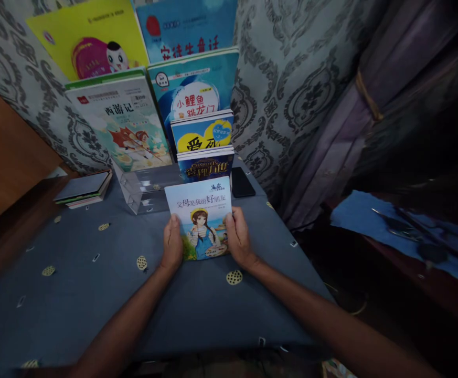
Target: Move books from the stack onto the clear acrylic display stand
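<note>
Between both hands I hold a children's book (202, 218), its cover facing me, with a girl in a yellow hat and blue overalls drawn on it. My left hand (172, 241) grips the left edge, thumb on the cover. On the right edge my right hand (240, 236) is closed in the same way. Just behind the held book stands a clear tiered rack (146, 197). In its right column are a dark blue book (207, 165), a yellow and blue book (201, 137) and a teal book (197, 89). A pale book with a red-caped figure (120, 123) leans in the left column.
A small stack of books (84, 188) lies left of the rack. Right of it rests a black phone-like object (243, 182). A patterned curtain (268, 100) hangs behind the cloth-covered table (106, 283). Blue cloth (354, 215) with tools lies on a surface at right.
</note>
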{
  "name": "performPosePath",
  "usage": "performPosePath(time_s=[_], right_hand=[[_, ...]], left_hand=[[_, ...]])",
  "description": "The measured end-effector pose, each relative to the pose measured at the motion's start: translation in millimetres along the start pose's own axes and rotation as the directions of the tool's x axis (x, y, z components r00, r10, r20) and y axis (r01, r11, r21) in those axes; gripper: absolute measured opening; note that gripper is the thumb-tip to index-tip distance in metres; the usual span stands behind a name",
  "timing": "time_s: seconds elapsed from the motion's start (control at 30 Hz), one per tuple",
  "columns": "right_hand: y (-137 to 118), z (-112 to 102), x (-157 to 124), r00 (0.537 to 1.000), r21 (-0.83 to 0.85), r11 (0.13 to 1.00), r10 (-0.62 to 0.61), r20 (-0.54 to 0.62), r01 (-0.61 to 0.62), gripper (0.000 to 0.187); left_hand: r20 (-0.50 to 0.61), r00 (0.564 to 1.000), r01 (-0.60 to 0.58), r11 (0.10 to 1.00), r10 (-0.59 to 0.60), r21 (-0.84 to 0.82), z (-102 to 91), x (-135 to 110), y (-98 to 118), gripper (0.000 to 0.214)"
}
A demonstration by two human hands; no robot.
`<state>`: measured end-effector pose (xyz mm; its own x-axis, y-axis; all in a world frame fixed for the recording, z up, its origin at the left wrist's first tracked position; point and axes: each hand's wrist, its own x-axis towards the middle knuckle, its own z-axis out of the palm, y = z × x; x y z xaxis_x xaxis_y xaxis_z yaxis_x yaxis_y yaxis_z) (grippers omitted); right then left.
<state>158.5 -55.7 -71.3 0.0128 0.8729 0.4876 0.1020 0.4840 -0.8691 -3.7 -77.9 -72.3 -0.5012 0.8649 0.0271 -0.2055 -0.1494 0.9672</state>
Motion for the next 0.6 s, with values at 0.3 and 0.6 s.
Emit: performPosePath(time_s=[0.3,0.6], right_hand=[[1.8,-2.5,1.0,0.998,0.035,0.999,0.026,0.051,-0.028,0.028],[-1.4,-8.5,9.1,0.991,0.058,0.997,0.052,0.127,-0.060,0.032]], left_hand=[[0.000,0.999,0.048,0.997,-0.049,0.056,-4.5,0.6,2.3,0.064],[-0.100,0.990,0.115,0.986,-0.103,0.120,-7.9,0.9,3.9,0.056]])
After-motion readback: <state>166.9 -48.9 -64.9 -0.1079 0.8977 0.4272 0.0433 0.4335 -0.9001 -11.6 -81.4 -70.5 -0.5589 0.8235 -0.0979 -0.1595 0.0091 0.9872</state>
